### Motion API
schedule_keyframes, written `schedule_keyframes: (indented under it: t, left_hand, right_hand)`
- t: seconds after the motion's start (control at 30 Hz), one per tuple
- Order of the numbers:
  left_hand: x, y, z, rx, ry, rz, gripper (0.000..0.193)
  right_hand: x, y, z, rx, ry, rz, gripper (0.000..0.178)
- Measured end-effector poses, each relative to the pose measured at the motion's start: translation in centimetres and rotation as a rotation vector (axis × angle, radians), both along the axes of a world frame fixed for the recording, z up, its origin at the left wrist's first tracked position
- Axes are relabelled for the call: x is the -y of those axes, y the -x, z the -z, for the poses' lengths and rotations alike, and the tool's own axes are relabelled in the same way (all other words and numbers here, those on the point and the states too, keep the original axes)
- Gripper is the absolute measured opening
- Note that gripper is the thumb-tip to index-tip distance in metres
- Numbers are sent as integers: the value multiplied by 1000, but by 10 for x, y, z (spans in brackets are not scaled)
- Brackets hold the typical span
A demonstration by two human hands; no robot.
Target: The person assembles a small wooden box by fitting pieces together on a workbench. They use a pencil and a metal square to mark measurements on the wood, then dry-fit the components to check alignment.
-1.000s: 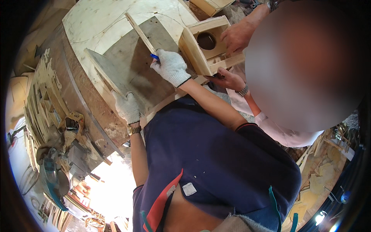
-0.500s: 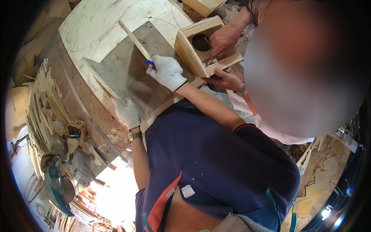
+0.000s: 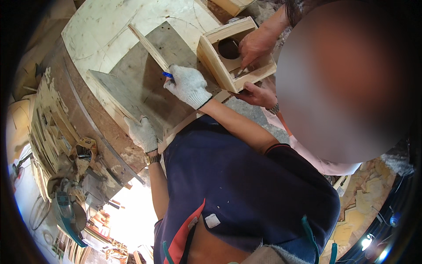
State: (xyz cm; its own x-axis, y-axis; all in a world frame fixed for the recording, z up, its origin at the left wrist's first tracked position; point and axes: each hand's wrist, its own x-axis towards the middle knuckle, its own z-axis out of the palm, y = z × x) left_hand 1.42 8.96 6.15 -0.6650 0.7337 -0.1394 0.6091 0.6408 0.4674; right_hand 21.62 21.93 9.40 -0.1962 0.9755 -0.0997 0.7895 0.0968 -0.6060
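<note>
Pinching a slim blue pen (image 3: 167,75), the white-gloved right grip (image 3: 190,84) stays at a pale wooden strip (image 3: 147,44); leftward, the white-gloved left grip (image 3: 143,133) clasps a grey wooden panel (image 3: 112,86). Rightward, a co-worker's bare hand (image 3: 258,46) has dipped into an open wooden box (image 3: 213,64), leaving both holds undisturbed.

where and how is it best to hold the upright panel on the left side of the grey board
Probably by its near end, coming from the person's left, with thumb on one face, fingers on the other. The upright panel stands from the grey board as a thin wall, most of its long top edge free, and the left hand is at that near end.
</note>
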Motion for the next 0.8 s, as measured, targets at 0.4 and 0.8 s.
schedule_keyframes:
  t: [0.4, 0.8]
  left_hand:
    - [-1, -5, -6, -13, 50, -31, 84]
    - [3, -7, -3, 11, 43, -59, 84]
  right_hand:
    - [-2, 0, -9, -9, 36, 21, 24]
    - [1, -2, -3, -46, 25, 5, 24]
